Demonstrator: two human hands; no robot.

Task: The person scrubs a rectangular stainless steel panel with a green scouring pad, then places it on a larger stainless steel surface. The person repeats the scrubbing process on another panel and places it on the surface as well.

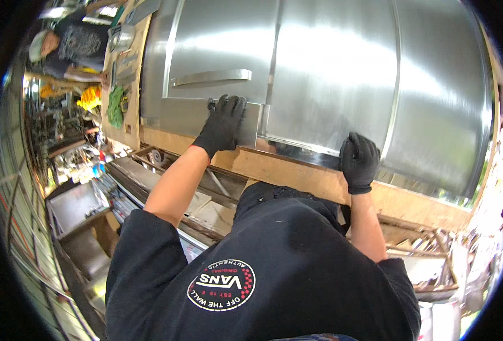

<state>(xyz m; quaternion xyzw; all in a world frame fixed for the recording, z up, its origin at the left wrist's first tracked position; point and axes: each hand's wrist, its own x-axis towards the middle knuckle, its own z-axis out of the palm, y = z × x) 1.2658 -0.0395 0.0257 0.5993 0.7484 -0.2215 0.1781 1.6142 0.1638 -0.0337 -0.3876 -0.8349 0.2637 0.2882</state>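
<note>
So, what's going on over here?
A person is handling shiny metal panels laid on a wooden bench. The gloved left hand lies over a flat metal section below a handle; the gloved right hand is curled at the near edge. Another person is at the far left.

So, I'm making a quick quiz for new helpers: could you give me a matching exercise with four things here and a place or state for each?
1. Left hand
2. Right hand
3. Handle
4. Green bundle

A. silver and slightly bowed
B. lying on the wooden board
C. black-gloved, on the metal strip
D. black-gloved, right of that strip

Pairs: 1-C; 2-D; 3-A; 4-B
</note>
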